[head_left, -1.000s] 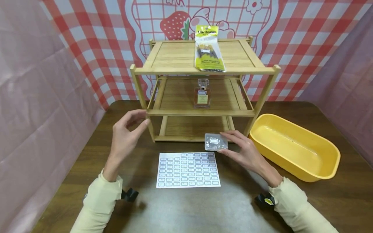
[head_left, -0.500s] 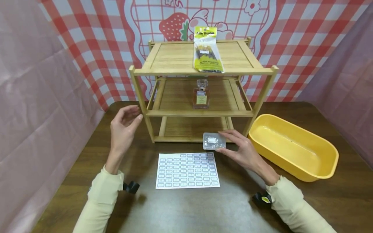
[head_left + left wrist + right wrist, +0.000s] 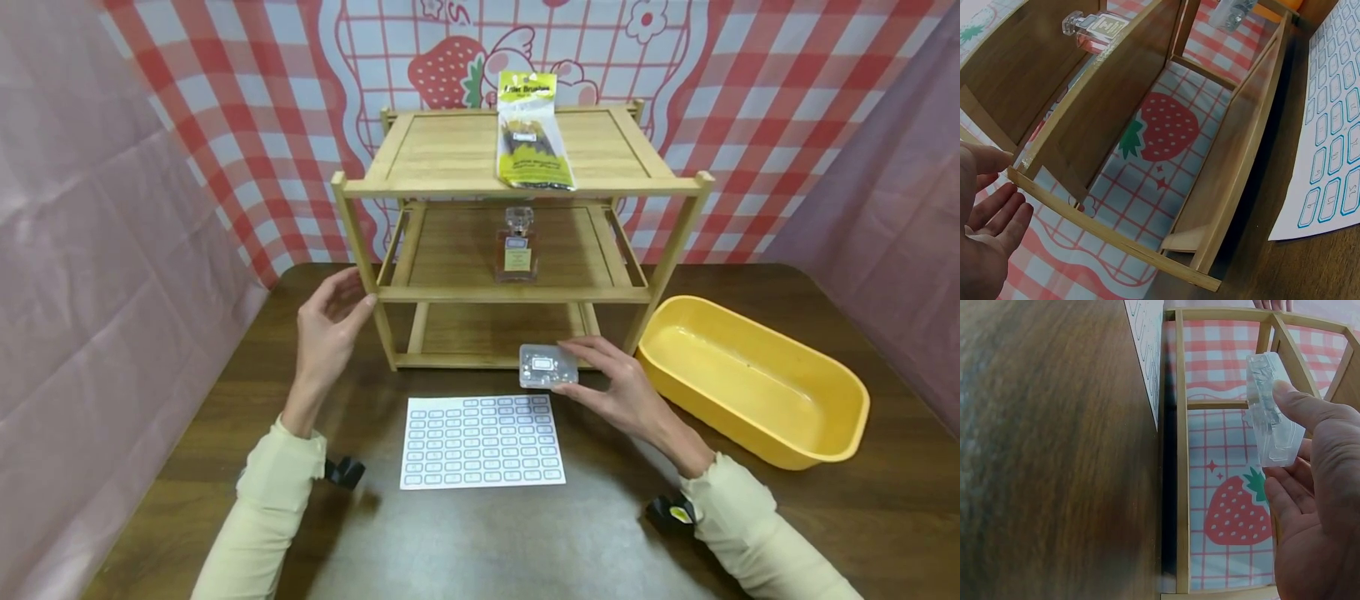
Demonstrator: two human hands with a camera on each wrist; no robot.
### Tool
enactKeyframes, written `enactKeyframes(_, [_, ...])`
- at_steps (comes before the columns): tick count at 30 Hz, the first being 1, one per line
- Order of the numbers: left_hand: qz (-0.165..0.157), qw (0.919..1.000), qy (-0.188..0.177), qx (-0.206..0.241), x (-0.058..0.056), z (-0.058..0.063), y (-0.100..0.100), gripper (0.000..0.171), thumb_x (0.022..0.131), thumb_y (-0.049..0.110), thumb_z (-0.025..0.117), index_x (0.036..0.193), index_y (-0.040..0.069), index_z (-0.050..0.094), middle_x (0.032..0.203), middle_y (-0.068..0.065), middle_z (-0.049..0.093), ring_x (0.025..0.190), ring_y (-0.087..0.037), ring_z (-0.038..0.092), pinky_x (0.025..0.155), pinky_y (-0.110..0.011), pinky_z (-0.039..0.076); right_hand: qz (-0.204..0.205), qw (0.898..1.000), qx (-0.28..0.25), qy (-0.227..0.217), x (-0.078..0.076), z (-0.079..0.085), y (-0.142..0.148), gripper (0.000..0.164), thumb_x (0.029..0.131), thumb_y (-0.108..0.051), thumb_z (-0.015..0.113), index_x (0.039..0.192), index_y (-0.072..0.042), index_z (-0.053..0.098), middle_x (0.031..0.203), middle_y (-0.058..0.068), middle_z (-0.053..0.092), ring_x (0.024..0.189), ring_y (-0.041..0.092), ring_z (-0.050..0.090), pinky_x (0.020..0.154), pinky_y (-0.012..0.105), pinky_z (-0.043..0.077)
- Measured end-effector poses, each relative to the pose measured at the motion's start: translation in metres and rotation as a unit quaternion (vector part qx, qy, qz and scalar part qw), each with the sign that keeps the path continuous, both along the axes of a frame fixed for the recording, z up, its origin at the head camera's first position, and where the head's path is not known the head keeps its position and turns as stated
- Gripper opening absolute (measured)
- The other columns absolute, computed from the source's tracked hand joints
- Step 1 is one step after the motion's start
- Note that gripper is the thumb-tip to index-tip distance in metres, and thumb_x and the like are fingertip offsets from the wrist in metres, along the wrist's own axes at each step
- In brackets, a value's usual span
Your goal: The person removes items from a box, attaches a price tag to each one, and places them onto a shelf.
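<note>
My right hand (image 3: 622, 383) pinches a small clear plastic box (image 3: 534, 375) between thumb and fingers, in front of the rack's bottom tier. A small white label is on its face, and small shiny bits show inside. In the right wrist view the box (image 3: 1272, 419) is seen edge-on, thumb on one side. My left hand (image 3: 322, 337) is at the left front post of the wooden rack (image 3: 517, 294), fingers loosely bent and holding nothing. In the left wrist view its thumb tip (image 3: 1004, 159) is right at the rack's edge. A sheet of small blue-framed labels (image 3: 482, 442) lies between the arms.
A bag of artist brushes (image 3: 534, 162) lies on the top tier. On the middle tier stands a perfume bottle (image 3: 517, 250). To the right of the rack, a yellow plastic basin (image 3: 757, 417) rests on the dark wood table (image 3: 480, 542). Checked cloth hangs behind.
My left hand drew away from the rack's left post, then came back toward it. The right hand holds the box in nearly the same place. The view has shifted slightly.
</note>
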State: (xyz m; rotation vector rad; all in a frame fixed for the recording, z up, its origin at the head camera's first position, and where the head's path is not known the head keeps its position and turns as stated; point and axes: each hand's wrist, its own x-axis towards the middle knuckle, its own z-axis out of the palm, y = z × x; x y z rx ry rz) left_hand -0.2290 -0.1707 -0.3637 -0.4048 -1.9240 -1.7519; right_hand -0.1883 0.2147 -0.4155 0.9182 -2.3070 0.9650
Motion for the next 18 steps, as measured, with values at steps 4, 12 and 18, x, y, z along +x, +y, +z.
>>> enactKeyframes(4, [0.000, 1.0000, -0.003, -0.002, -0.0025, -0.0016, 0.0004, 0.042, 0.091, -0.014, 0.068, 0.132, -0.011, 0.060, 0.123, -0.027, 0.066, 0.107, -0.015, 0.066, 0.100, -0.033, 0.054, 0.001, 1.000, 0.001, 0.001, -0.0005, -0.0004, -0.0004, 0.058, 0.073, -0.002, 0.092, 0.127, 0.002, 0.070, 0.125, 0.014, 0.068, 0.109, 0.032, 0.067, 0.094, 0.035, 0.056])
enactKeyframes(12, [0.003, 1.0000, 0.004, 0.003, -0.0066, -0.0039, 0.0042, 0.041, 0.090, -0.016, 0.068, 0.130, -0.013, 0.060, 0.120, -0.028, 0.066, 0.104, -0.015, 0.066, 0.099, -0.033, 0.054, 0.004, 1.000, 0.002, 0.001, -0.0023, -0.0006, -0.0027, 0.057, 0.074, -0.001, 0.092, 0.126, 0.003, 0.070, 0.124, 0.016, 0.068, 0.110, 0.033, 0.067, 0.089, 0.050, 0.056])
enactKeyframes(18, [0.013, 0.9998, 0.012, 0.007, -0.0078, -0.0054, 0.0065, 0.038, 0.090, -0.014, 0.068, 0.127, -0.013, 0.061, 0.117, -0.027, 0.067, 0.102, -0.014, 0.066, 0.097, -0.030, 0.055, 0.011, 1.000, -0.002, 0.002, -0.0050, -0.0016, -0.0043, 0.057, 0.074, 0.000, 0.091, 0.127, 0.004, 0.069, 0.125, 0.017, 0.067, 0.111, 0.034, 0.066, 0.090, 0.050, 0.056])
